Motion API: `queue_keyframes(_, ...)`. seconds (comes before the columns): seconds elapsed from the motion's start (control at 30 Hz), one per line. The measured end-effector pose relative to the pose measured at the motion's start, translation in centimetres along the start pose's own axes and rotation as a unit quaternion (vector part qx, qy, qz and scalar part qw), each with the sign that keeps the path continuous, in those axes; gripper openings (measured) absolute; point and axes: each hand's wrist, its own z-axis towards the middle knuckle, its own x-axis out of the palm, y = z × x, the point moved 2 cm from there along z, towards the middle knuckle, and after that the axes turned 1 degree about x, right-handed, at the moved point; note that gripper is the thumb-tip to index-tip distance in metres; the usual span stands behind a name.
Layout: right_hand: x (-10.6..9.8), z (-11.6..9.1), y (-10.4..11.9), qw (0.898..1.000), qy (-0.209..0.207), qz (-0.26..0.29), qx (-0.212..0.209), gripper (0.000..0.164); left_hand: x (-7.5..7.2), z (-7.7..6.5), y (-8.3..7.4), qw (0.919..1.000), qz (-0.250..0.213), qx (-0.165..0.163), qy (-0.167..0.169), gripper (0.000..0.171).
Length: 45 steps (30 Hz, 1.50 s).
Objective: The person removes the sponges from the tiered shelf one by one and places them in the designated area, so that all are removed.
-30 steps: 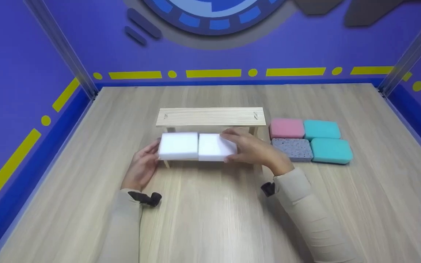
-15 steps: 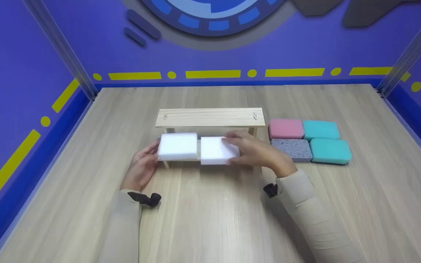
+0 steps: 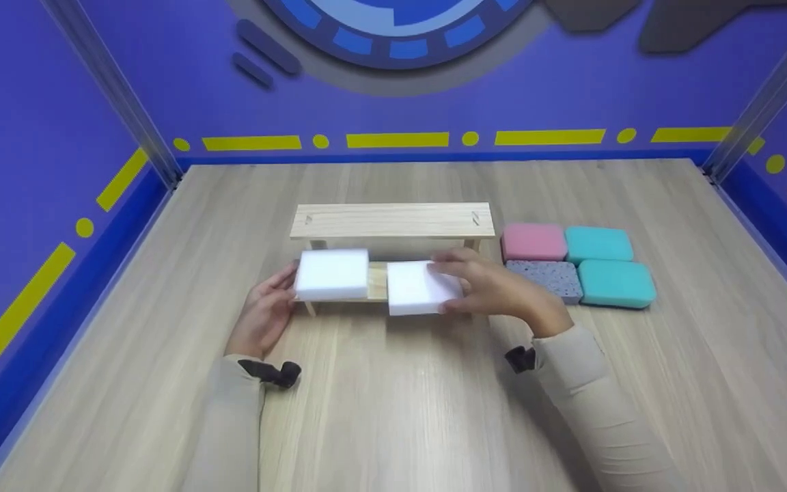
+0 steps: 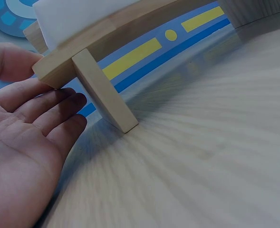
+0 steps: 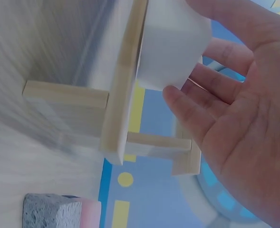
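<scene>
A small two-tier wooden shelf (image 3: 393, 221) stands on the table. On its lower board (image 3: 377, 281), at the left, sits a white sponge block (image 3: 333, 272). My left hand (image 3: 264, 311) pinches that board's left end; the left wrist view shows the thumb or forefinger at the edge of the wooden board (image 4: 59, 66) and the other fingers under it. A second white sponge block (image 3: 415, 288) is in my right hand (image 3: 499, 290), gripped at its right side between thumb and fingers. In the right wrist view this white block (image 5: 173, 45) lies against the board or just above it.
Right of the shelf lie a pink sponge (image 3: 535, 242), a teal sponge (image 3: 600, 244), a grey speckled block (image 3: 549, 279) and another teal sponge (image 3: 617, 283), grouped in two rows. Blue panels (image 3: 393, 109) enclose the table at the back and sides.
My right hand has moved right and slightly toward me with its white block, opening a gap between the two white blocks. The left hand has stayed at the shelf's end.
</scene>
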Motion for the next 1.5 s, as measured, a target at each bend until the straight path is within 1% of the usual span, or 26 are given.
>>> queue_keyframes(0.2,-0.4,-0.6,-0.4,1.000,0.003,0.006,0.010,0.061,0.0,-0.1,0.0,0.9999,-0.007,-0.006,-0.006,0.063)
queue_keyframes(0.6,-1.2,-2.0,-1.1,1.000,-0.010,-0.006,0.001,0.062,0.0,-0.1,0.0,0.9999,-0.010,-0.012,-0.007,0.062)
queue_keyframes(0.83,-2.0,-3.2,-1.8,0.999,-0.035,-0.029,-0.011,0.061,0.0,-0.1,0.0,0.9999,-0.007,-0.009,-0.009,0.060)
queue_keyframes(0.93,-2.4,-3.8,-2.2,0.999,-0.044,-0.029,-0.014,0.060,0.0,-0.2,0.0,0.9999,-0.008,-0.011,-0.010,0.061)
queue_keyframes(1.23,-3.1,-5.5,-3.8,0.998,-0.050,-0.017,0.019,0.060,0.1,-0.2,0.0,0.9996,-0.017,-0.013,-0.017,0.061)
queue_keyframes(1.37,-3.5,-6.3,-4.4,0.998,-0.058,-0.012,0.022,0.059,0.1,-0.1,0.0,0.9998,-0.012,-0.013,-0.013,0.061)
queue_keyframes(1.5,-3.7,-7.0,-5.1,0.998,-0.063,-0.020,0.023,0.060,0.1,-0.1,0.0,0.9999,-0.007,-0.012,-0.010,0.061)
